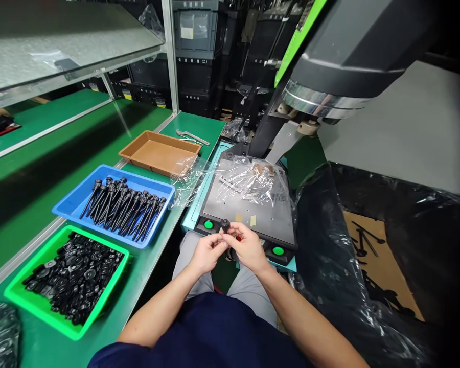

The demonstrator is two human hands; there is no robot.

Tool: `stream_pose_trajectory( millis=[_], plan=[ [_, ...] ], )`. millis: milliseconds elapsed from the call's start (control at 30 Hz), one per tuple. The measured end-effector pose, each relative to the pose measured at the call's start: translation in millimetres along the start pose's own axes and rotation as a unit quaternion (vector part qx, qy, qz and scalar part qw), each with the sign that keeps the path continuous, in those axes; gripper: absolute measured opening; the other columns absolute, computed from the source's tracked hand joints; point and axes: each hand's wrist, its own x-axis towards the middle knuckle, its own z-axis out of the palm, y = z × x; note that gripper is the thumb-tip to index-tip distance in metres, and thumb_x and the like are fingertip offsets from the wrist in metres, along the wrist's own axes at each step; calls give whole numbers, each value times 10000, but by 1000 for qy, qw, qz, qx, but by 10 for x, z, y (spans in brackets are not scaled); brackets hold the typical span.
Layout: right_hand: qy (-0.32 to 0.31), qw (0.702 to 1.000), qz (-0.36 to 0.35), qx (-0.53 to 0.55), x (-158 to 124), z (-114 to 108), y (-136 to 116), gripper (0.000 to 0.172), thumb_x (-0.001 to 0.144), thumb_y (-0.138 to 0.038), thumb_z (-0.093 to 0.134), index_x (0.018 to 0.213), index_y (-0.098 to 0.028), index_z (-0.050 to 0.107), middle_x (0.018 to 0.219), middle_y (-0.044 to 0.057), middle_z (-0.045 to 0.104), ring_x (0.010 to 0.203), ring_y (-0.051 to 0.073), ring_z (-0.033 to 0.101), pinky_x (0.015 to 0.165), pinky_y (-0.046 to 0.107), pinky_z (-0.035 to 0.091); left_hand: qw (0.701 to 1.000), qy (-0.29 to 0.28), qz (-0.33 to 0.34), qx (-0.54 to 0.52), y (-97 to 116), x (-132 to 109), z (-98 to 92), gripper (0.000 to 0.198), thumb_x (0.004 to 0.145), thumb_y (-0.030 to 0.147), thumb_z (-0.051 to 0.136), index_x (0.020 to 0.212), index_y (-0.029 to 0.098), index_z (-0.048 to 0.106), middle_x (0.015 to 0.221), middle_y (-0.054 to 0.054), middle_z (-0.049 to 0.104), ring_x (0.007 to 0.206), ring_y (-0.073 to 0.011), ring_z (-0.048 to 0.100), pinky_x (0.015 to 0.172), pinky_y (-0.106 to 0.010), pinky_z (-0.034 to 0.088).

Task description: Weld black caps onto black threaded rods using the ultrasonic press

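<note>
Just in front of the machine's near edge, my left hand (208, 251) and my right hand (250, 249) meet with fingertips pinched together. Between them they grip a small black cylindrical part (225, 224), whose round top points up past the fingers. Its lower portion is hidden by the fingers. To the left, a blue tray (61, 208) holds many long black bolts (118, 207) with thick heads. Nearer me, a green bin (71, 335) is filled with small black ring-like parts (78, 271).
A grey machine plate (230, 202) lies ahead under clear plastic film (258, 189), with green buttons (278, 251) along its front. A large machine head (325, 87) overhangs it. Beyond the blue tray are a brown tray (157, 148) and a wrench (193, 137). A plastic-lined box (383, 266) stands right.
</note>
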Motion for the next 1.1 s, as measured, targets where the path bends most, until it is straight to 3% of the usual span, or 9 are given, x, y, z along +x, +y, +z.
stream_pose_trajectory(
  millis=[167,600,733,800,867,1100],
  plan=[
    [36,994,-42,-95,-13,61,16,188,790,-293,674,952,-205,637,869,45,687,808,194,629,775,338,513,1000,21,3,-5,-23,-40,-44,277,783,408,693,846,138,681,733,-15,617,663,-122,502,662,-253,422],
    [46,980,-122,-149,-19,319,-46,130,789,-208,684,859,-219,576,794,2,574,760,175,562,709,300,472,998,46,11,30,-119,-208,-156,228,824,374,653,847,147,657,778,-26,618,748,-152,543,771,-289,453],
    [-22,980,-134,-145,-15,337,-82,129,832,-234,654,941,-212,588,849,23,571,812,190,554,739,315,461,997,67,4,47,-68,-280,-193,276,820,419,652,825,144,666,781,-34,635,739,-156,554,750,-290,462],
    [-76,979,-137,-130,-28,324,-105,62,884,-266,598,910,-210,596,903,44,576,850,196,558,760,321,460,995,72,4,62,-10,-325,-216,301,823,440,645,845,141,678,796,-41,652,738,-160,563,729,-288,465],
    [-107,978,-138,-110,-51,312,-120,128,926,-283,536,842,-208,598,928,59,585,876,199,566,777,326,463,994,68,9,79,46,-369,-232,309,834,444,632,866,141,685,811,-45,666,756,-167,576,740,-292,471],
    [-83,985,-136,-69,-138,321,-104,147,916,-311,558,829,-211,623,920,64,605,857,203,581,745,325,482,992,62,23,106,99,-466,-192,355,875,468,571,973,150,693,940,-62,693,893,-198,610,861,-324,477]
  ],
)
